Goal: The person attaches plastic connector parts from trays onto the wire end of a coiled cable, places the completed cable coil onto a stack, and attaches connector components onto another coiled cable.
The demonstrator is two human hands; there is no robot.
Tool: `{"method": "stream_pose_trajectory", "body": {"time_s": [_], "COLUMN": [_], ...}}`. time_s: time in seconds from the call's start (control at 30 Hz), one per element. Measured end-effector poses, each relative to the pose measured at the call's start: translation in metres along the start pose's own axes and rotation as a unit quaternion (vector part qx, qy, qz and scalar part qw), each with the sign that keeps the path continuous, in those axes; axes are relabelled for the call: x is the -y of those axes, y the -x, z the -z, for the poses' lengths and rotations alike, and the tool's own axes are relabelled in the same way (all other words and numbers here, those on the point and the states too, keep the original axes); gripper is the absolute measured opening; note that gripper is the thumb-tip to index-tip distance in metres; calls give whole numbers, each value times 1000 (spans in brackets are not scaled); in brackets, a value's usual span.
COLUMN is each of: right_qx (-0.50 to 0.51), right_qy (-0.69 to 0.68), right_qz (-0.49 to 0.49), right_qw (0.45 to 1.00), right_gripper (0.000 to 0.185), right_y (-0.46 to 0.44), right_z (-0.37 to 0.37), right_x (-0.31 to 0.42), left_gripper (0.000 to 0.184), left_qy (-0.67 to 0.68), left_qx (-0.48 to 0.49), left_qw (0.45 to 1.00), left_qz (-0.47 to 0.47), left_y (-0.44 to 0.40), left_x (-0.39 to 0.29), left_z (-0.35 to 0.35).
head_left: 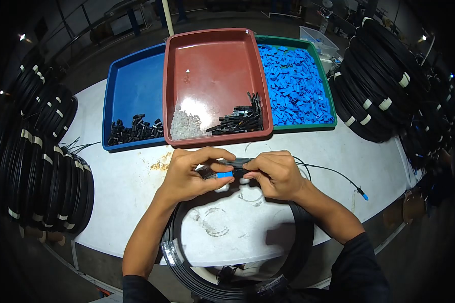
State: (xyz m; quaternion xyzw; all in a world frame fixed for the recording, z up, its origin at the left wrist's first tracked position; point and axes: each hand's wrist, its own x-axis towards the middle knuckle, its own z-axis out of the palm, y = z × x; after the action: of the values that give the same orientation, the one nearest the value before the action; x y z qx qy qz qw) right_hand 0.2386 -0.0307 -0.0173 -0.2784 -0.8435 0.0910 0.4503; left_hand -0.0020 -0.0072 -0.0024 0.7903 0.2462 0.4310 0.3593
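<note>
The left hand (189, 174) pinches a blue piece (225, 174) beside the right hand (278, 174), by a black cable coil (304, 232); behind, a red tray (220, 63) stands between blue (136, 91) and green trays (303, 127).

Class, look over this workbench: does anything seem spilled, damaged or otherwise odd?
Yes, the white table is marked: a brown patch beside the left hand and dark curved scuffs inside the cable coil. They stand out against the pale surface; whether stains or damage, I can't tell.
</note>
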Motion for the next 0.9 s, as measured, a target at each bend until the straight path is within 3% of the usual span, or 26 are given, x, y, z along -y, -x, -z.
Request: {"method": "stream_pose_trajectory", "body": {"time_s": [0.33,0.53,0.67,0.77,0.9], "right_qx": [12,-11,-14,-7,-20], "right_qy": [-6,8,6,35,14], "right_qz": [-16,-17,-10,-8,-9], "right_qw": [1000,1000,1000,999,1000], "right_gripper": [16,15,15,14,14], "right_y": [-2,-1,-2,-4,-2], "right_z": [-2,0,-2,-4,-1], "right_x": [0,2,2,0,1], "left_gripper": [43,32,32,33,31], "left_qy": [-30,26,46,-13,36], "left_qx": [19,-26,-26,-10,-24], "left_qw": [999,999,999,1000,999], "left_qz": [-17,-14,-13,6,-12], "left_y": [-5,2,0,-8,-1], "left_x": [-1,3,3,-4,5], "left_z": [-4,0,0,0,0]}}
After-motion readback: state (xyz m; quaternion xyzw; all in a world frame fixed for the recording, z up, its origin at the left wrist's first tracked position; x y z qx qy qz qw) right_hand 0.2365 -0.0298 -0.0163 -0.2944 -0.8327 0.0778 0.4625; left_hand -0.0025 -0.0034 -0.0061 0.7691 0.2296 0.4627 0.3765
